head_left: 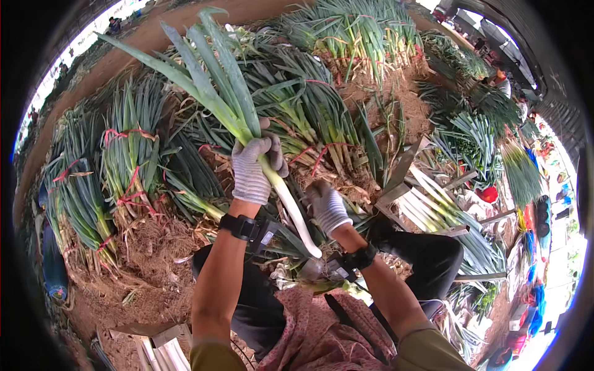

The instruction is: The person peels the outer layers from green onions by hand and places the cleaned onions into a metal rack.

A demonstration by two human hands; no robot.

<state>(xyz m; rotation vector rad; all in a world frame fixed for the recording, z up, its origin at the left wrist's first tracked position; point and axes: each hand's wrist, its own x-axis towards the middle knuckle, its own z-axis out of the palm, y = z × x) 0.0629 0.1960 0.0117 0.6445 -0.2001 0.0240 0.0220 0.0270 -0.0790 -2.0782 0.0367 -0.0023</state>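
Observation:
My left hand (252, 167), in a striped knit glove, is wrapped round a leek (286, 201) at the middle of its shaft. Its long green leaves fan out up and to the left, while the clean white end slants down toward my lap. To the right of that white shaft, a small gap away, is my right hand (329, 209) in a matching glove with soiled fingertips. The right fingers are curled in, and what they hold, if anything, is hidden. Both wrists carry black straps with small devices.
Tied bundles of unpeeled leeks (127, 157) stand on the soil at left, with more bundles (365, 37) at the back. Right of my knee, a wooden rack (402, 176) bears peeled leeks (442, 204). Another wooden frame (167, 337) with white stalks sits at lower left.

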